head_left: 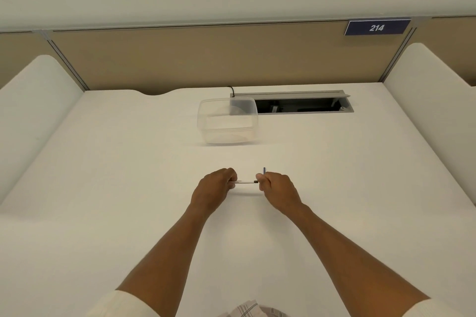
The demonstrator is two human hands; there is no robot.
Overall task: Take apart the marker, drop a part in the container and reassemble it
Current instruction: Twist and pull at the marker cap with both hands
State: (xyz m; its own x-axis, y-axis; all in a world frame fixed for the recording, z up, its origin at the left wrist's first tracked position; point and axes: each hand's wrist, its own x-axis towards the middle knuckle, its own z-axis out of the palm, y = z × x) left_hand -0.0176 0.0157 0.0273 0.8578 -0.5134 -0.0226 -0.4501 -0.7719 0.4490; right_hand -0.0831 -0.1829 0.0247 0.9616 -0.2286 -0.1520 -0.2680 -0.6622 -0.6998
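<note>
- Above the desk (103, 162), between both hands: marker (244, 182), level.
- Left hand (215, 185) grips its barrel; right hand (277, 186) pinches the dark tip end, holding a blue cap (264, 170).
- Step, apparently: disassembly. Next calls for dropping one part into the container (228, 121) beyond.

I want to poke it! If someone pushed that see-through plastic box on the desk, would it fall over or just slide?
Probably slide. The box looks wide and low, so it seems unlikely to tip. Its thin clear walls with nothing visible inside suggest it is light, and the smooth white desk should let it skid easily.
</note>
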